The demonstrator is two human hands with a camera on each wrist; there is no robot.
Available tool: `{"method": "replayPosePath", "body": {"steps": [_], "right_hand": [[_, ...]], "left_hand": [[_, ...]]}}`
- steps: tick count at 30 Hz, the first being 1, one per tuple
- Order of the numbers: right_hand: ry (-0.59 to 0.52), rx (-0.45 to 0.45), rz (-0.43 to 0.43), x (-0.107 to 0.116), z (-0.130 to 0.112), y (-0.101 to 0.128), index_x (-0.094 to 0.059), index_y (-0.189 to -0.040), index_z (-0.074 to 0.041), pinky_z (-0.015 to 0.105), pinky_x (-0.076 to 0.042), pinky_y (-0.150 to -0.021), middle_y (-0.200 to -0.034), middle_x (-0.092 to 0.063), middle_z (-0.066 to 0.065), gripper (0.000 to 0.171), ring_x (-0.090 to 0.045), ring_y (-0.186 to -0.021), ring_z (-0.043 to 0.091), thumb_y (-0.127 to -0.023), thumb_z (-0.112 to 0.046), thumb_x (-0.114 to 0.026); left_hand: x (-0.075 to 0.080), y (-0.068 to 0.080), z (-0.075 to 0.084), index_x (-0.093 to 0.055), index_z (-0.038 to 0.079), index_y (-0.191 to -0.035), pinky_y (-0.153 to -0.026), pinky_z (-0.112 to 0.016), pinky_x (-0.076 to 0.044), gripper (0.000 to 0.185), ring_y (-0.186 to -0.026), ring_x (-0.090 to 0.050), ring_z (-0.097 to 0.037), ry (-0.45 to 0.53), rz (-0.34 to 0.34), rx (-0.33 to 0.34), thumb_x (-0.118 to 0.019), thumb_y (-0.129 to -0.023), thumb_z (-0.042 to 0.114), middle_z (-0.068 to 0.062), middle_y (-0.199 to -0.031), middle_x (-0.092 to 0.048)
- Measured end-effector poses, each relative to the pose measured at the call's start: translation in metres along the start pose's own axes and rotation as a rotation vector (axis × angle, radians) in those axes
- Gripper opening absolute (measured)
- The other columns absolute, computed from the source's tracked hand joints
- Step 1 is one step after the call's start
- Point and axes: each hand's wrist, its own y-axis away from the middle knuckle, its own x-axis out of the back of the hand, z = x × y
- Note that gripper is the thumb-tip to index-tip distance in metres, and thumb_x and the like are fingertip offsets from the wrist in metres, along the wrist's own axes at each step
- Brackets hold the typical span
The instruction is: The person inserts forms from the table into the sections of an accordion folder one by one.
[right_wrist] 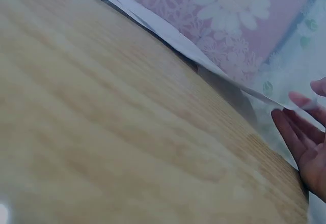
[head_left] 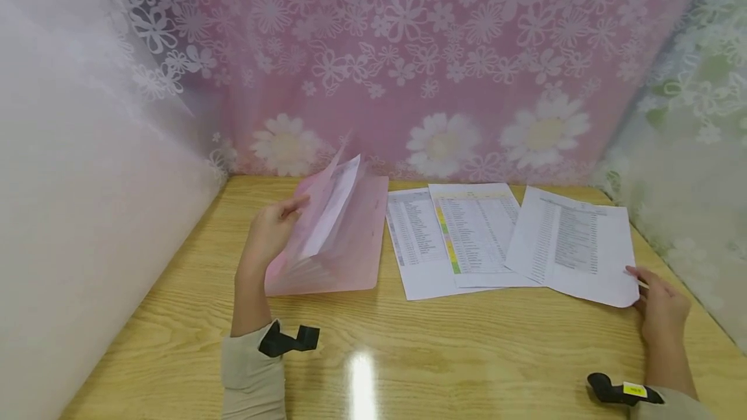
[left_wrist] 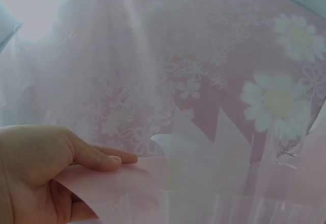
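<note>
My left hand (head_left: 270,233) grips the raised left cover of a pink folder (head_left: 356,251), which stands partly open on the table. In the left wrist view the thumb of that hand (left_wrist: 46,168) lies over the pink cover (left_wrist: 122,183), and clear sleeves (left_wrist: 198,183) fan out beside it. A printed white sheet shows among the folder's pages. At the right, my right hand (head_left: 665,306) pinches the near right corner of a printed sheet (head_left: 613,245). The right wrist view has the sheet's edge (right_wrist: 204,58) lifted at the fingertips (right_wrist: 277,116).
Two more printed sheets, a left one (head_left: 426,280) and a middle one with coloured cells (head_left: 475,219), lie overlapping between the folder and the held sheet. A flowered pink curtain (head_left: 379,83) hangs behind the wooden table (head_left: 438,355), with pale side walls.
</note>
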Motion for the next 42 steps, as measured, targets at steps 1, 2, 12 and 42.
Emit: {"method": "replayPosePath", "body": {"steps": [1, 2, 12, 42], "right_hand": [[-0.044, -0.006, -0.009, 0.001, 0.0, -0.002, -0.076, -0.088, -0.007, 0.018, -0.047, -0.051, -0.084, -0.066, -0.007, 0.014, -0.057, -0.065, 0.005, -0.084, -0.018, -0.068], [-0.077, -0.013, -0.023, 0.003, 0.0, -0.003, -0.076, -0.088, -0.007, 0.02, -0.049, -0.05, -0.081, -0.067, -0.005, 0.011, -0.06, -0.062, 0.007, -0.083, -0.014, -0.069], [0.1, -0.026, -0.23, -0.001, 0.002, -0.004, -0.071, -0.088, -0.015, 0.028, -0.05, -0.049, -0.073, -0.067, -0.002, 0.006, -0.064, -0.058, 0.014, -0.084, -0.012, -0.068], [0.157, -0.111, -0.16, -0.02, 0.001, 0.007, -0.075, -0.092, -0.023, 0.02, -0.048, -0.053, -0.079, -0.064, -0.017, 0.023, -0.058, -0.066, 0.002, -0.081, -0.004, -0.07]], "left_hand": [[0.0, 0.0, 0.0, -0.056, 0.009, -0.128, -0.054, -0.034, -0.031, 0.034, -0.054, -0.031, -0.02, 0.002, 0.0, 0.002, -0.044, -0.097, 0.011, -0.012, -0.123, -0.056], [0.0, 0.0, 0.0, -0.056, 0.009, -0.128, -0.054, -0.034, -0.031, 0.033, -0.054, -0.031, -0.02, 0.004, -0.001, 0.003, -0.045, -0.097, 0.011, -0.012, -0.122, -0.056], [-0.001, -0.001, -0.002, -0.057, 0.008, -0.127, -0.058, -0.034, -0.032, 0.033, -0.064, -0.039, -0.022, -0.022, 0.027, -0.016, -0.045, -0.097, 0.01, -0.012, -0.123, -0.056], [0.0, -0.002, -0.003, -0.056, 0.008, -0.128, -0.069, -0.036, -0.035, 0.033, -0.083, -0.048, -0.025, -0.007, 0.005, -0.007, -0.045, -0.097, 0.009, -0.013, -0.124, -0.055]]}}
